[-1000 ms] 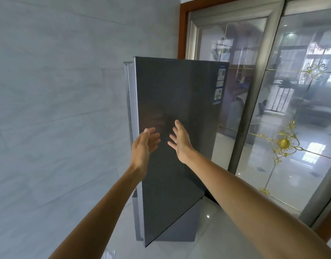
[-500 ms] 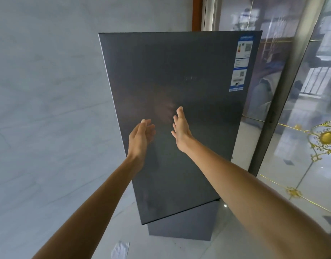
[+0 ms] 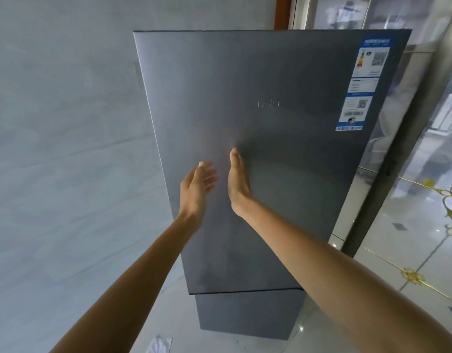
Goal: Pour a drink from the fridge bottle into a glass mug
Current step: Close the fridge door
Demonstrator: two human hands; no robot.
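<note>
One fridge [image 3: 270,110] stands by the left wall, both doors closed. Two hands, left hand [image 3: 198,189] and right hand [image 3: 237,182], fingers straight, empty, before its upper door. One label strip [image 3: 362,85] far right.

The closed fridge door [image 3: 296,187] hides everything inside. The left hand [image 3: 195,192] has fingers [image 3: 210,175] smeared by motion blur. The right hand [image 3: 238,186] shows edge-on, palm unseen (contact with the door cannot be told). The sticker [image 3: 360,85] has print too small to read, and the bottom edge cuts off a white scrap [image 3: 160,344].
</note>
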